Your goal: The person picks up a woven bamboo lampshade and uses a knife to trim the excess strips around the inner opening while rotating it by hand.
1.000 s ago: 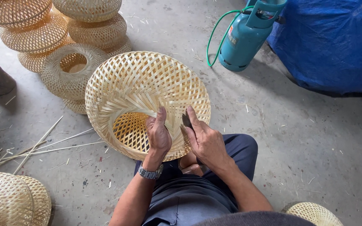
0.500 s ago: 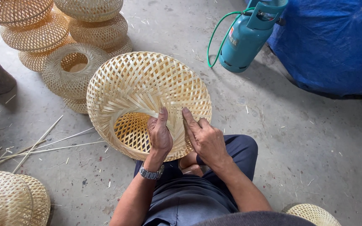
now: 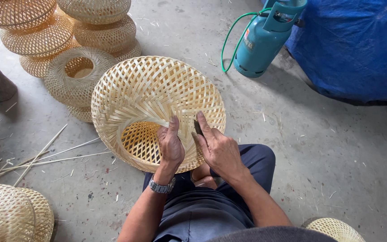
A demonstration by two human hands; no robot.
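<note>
1. A large woven bamboo shade (image 3: 157, 103) is propped on the concrete floor (image 3: 319, 152), against the knees.
2. Its wall is pressed by the left hand (image 3: 171, 145), fingers flat and holding nothing.
3. A small dark tool (image 3: 198, 128) is pinched in the right hand (image 3: 218, 150), so trimming seems in hand; careful strokes are needed.
4. Behind the shade, finished shades (image 3: 59, 40) are stacked; a teal gas cylinder (image 3: 265, 40) stands right of it.
</note>
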